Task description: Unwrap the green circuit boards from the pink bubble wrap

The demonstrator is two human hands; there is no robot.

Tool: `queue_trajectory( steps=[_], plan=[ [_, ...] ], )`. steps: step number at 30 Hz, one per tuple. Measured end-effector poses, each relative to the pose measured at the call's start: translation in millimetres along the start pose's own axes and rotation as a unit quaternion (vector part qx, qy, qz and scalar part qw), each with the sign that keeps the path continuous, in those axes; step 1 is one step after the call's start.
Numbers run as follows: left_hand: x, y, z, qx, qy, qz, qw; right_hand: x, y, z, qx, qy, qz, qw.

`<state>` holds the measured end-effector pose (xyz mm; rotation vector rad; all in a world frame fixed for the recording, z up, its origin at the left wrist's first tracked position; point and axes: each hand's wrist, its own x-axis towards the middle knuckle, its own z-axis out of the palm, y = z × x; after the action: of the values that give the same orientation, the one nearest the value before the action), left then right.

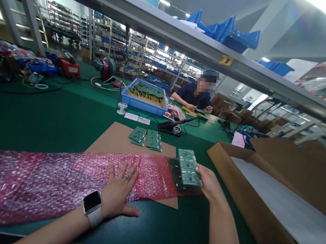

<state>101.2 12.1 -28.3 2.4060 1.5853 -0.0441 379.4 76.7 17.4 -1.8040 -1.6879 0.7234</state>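
Observation:
Pink bubble wrap stretches across the front of the green table. My left hand lies on it with the fingers spread, a ring and a watch showing. Past the wrap's right end, my right hand grips a green circuit board panel by its right edge. Beneath and to the left of that panel, a darker board sits at the wrap's right end. Two small stacks of green boards, a left one and a right one, rest on a cardboard sheet behind the wrap.
An open cardboard box stands at the right. Further back are a blue tray of boards, a solder spool and a soldering iron in its stand. A person works across the table. A metal shelf beam crosses overhead.

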Motion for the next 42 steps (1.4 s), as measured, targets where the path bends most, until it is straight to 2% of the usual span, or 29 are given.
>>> queue_trajectory(
  steps=[2,4,8,11,14,18,23,25,27,28,30,32,34,37,40,42],
  plan=[
    [0.4,0.0,0.7,0.003,0.001,0.000,1.000,0.7,-3.0,-9.7,-0.174,0.071,0.016,0.982],
    [0.6,0.3,0.8,0.003,0.002,0.000,1.000,-1.8,-11.5,-0.3,-0.331,0.083,0.026,0.940],
    [-0.3,0.2,-0.1,0.000,-0.002,-0.001,1.000,-10.0,-26.3,48.4,-0.416,0.026,0.005,0.909],
    [-0.7,-0.1,-0.1,0.006,-0.005,-0.001,1.000,-7.9,-26.3,62.1,-0.466,-0.007,-0.011,0.885],
    [0.5,0.3,0.8,0.016,-0.007,-0.007,1.000,2.3,-18.4,47.9,-0.456,-0.019,-0.004,0.890],
    [2.0,1.5,1.5,0.018,-0.007,-0.010,1.000,16.3,0.3,19.7,-0.425,0.018,0.024,0.905],
    [0.1,0.6,1.5,0.003,-0.007,-0.006,1.000,23.9,17.9,-21.0,-0.376,0.037,0.001,0.926],
    [0.1,0.0,1.4,-0.003,-0.002,-0.002,1.000,24.8,18.5,-34.9,-0.393,0.093,0.011,0.915],
    [0.9,-0.2,0.8,-0.007,0.006,-0.001,1.000,23.9,18.9,-39.4,-0.449,0.135,0.028,0.883],
    [1.3,0.0,0.5,-0.009,0.007,-0.001,1.000,22.6,20.2,-37.2,-0.485,0.133,0.029,0.864],
    [1.7,0.8,0.4,-0.012,0.003,-0.006,1.000,18.1,25.5,-26.3,-0.546,0.080,0.017,0.834],
    [0.9,1.4,1.2,-0.012,-0.002,-0.012,1.000,12.3,31.5,-12.7,-0.570,0.024,-0.002,0.822],
    [-0.7,1.6,1.7,-0.014,0.006,-0.005,1.000,7.8,31.2,-2.7,-0.556,-0.002,0.002,0.831],
    [-0.1,1.0,-4.7,-0.019,0.029,0.013,0.999,9.8,8.2,9.1,-0.492,0.027,-0.026,0.870],
    [10.7,-0.1,-20.8,-0.015,0.054,0.030,0.998,27.6,-36.4,38.6,-0.406,0.040,-0.148,0.901],
    [22.8,-1.6,-30.8,-0.014,0.084,0.040,0.996,47.2,-66.5,72.8,-0.346,0.003,-0.215,0.913]
  ],
)
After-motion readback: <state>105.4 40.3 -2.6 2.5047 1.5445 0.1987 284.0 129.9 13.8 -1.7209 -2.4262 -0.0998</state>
